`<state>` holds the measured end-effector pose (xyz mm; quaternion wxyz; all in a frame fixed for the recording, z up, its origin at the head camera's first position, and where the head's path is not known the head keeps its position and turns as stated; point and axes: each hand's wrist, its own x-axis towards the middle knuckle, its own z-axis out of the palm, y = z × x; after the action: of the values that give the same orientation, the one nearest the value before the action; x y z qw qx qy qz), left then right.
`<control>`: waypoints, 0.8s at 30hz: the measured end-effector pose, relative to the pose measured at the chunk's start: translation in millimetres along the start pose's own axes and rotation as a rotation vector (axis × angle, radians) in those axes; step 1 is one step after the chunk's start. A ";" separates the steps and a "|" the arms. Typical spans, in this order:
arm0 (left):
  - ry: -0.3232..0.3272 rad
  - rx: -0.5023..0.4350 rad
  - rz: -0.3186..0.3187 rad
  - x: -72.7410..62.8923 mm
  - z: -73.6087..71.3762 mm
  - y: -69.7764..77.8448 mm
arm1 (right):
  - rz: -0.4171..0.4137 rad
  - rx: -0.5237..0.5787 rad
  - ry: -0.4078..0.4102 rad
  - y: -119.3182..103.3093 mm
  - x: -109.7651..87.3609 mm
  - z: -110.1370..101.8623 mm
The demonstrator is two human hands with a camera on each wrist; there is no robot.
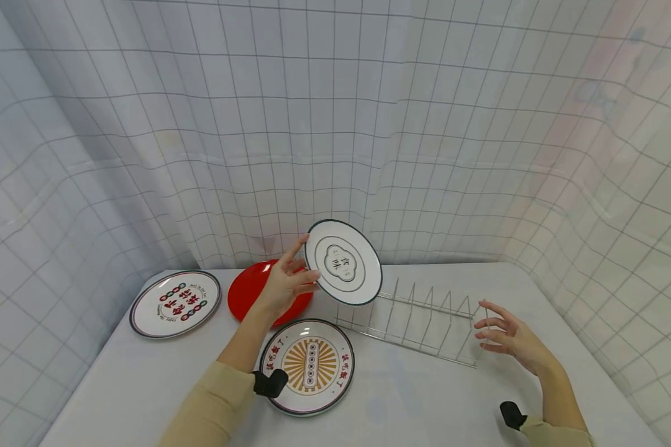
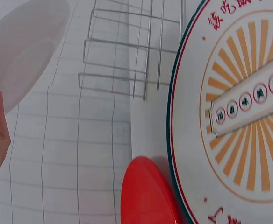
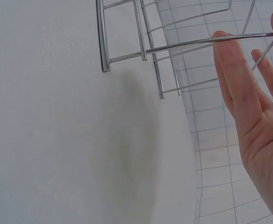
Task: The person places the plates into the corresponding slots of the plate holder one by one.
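A white plate with a dark rim and a small emblem [image 1: 343, 264] is tilted up above the table, gripped at its left edge by my left hand [image 1: 282, 285]. The left wrist view shows the white plate [image 2: 26, 51] with the fingers at its edge. My right hand [image 1: 514, 341] is at the right end of a wire dish rack [image 1: 425, 350], fingers spread and loosely bent. In the right wrist view, fingertips of the right hand [image 3: 253, 107] are right at the end wire of the rack [image 3: 101, 37]. The raised plate overlaps the rack's left part in the head view.
A red plate [image 1: 248, 292] lies behind my left forearm. In front of it is a plate with an orange sunburst [image 1: 307, 379], partly covered by the wrist strap. Another white plate with red characters [image 1: 173, 304] lies at the far left. A grid-patterned curtain [image 1: 335, 155] encloses the table.
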<state>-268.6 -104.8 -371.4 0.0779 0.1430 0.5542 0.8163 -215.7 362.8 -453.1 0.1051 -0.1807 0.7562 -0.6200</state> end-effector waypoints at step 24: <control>-0.225 0.039 -0.127 50.3 124.7 -47.9 | 0.025 -0.013 0.024 0.1 -0.4 0.0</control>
<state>-277.8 37.5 -365.4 0.1882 0.1997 0.5657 0.7776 -215.3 363.0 -453.2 0.1028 -0.1646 0.7637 -0.6158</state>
